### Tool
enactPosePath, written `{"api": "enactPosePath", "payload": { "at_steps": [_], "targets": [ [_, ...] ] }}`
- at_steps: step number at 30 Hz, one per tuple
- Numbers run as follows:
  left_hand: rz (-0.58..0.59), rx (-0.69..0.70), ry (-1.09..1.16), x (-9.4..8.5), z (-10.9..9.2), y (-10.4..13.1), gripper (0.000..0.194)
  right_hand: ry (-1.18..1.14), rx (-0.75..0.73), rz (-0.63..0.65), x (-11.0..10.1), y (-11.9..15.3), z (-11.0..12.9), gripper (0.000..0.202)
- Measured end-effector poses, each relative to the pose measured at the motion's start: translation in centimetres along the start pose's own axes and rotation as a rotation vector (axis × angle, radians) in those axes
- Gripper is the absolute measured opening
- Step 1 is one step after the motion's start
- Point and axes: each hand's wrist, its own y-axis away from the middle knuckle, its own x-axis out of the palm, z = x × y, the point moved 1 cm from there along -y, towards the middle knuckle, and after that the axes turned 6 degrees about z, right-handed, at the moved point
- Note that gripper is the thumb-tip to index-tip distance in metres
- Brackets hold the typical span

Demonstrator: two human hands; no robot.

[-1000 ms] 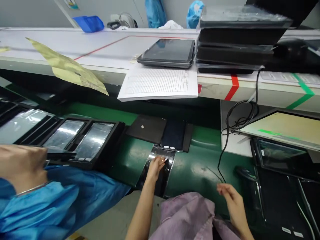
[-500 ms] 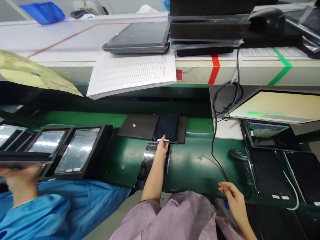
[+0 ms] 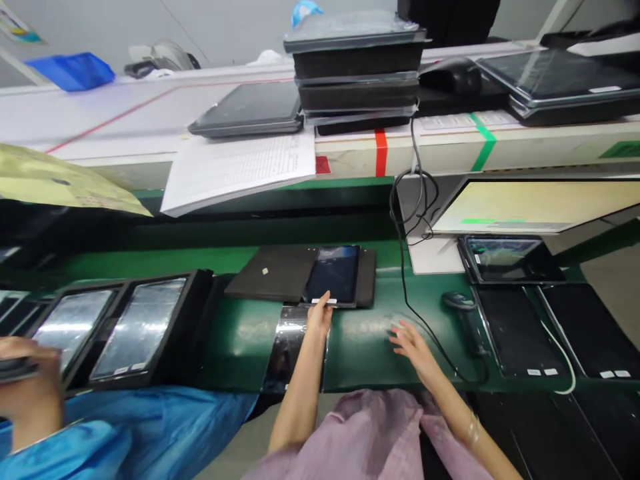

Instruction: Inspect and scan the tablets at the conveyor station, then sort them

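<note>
A dark screen panel (image 3: 334, 272) lies on a flat black tray (image 3: 273, 272) on the green belt (image 3: 365, 347). My left hand (image 3: 319, 317) reaches forward and pinches the panel's near edge, by its small white labels. Under my left forearm lies a glossy black film sheet (image 3: 286, 347). My right hand (image 3: 409, 341) hovers just over the belt to the right, fingers spread, holding nothing. A black cable (image 3: 406, 293) runs past it.
A co-worker in a blue sleeve (image 3: 125, 433) stands at the left, a hand (image 3: 27, 393) on a dark tray. Black trays of screens (image 3: 140, 327) sit beside. A handheld scanner (image 3: 463, 308), tablets (image 3: 515, 330) and a monitor (image 3: 530, 207) are right. Stacked trays (image 3: 357, 70) and paper (image 3: 240, 167) fill the shelf.
My left hand moved from the glossy film forward to the dark panel's near edge. My right hand came forward and left over the belt. The view shifted to the right.
</note>
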Motion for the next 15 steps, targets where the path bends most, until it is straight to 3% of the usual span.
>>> {"api": "enactPosePath", "payload": {
  "at_steps": [4, 8, 11, 15],
  "targets": [
    [0.013, -0.052, -0.012, -1.8, 2.9, 6.7, 0.017, -0.233, 0.105, 0.073, 1.2, -1.3, 1.6, 0.083],
    [0.07, -0.114, -0.036, -2.7, 6.1, 12.4, 0.014, -0.217, -0.05, 0.082, 0.3, -0.4, 3.7, 0.067],
    [0.161, -0.214, -0.052, -2.9, 7.5, 15.0, 0.02, -0.129, -0.118, 0.01, -1.7, 1.2, 4.6, 0.058],
    [0.273, -0.298, -0.042, -3.0, 7.9, 16.8, 0.038, 0.086, -0.137, -0.061, -3.7, 4.0, 5.3, 0.051]
  ]
}}
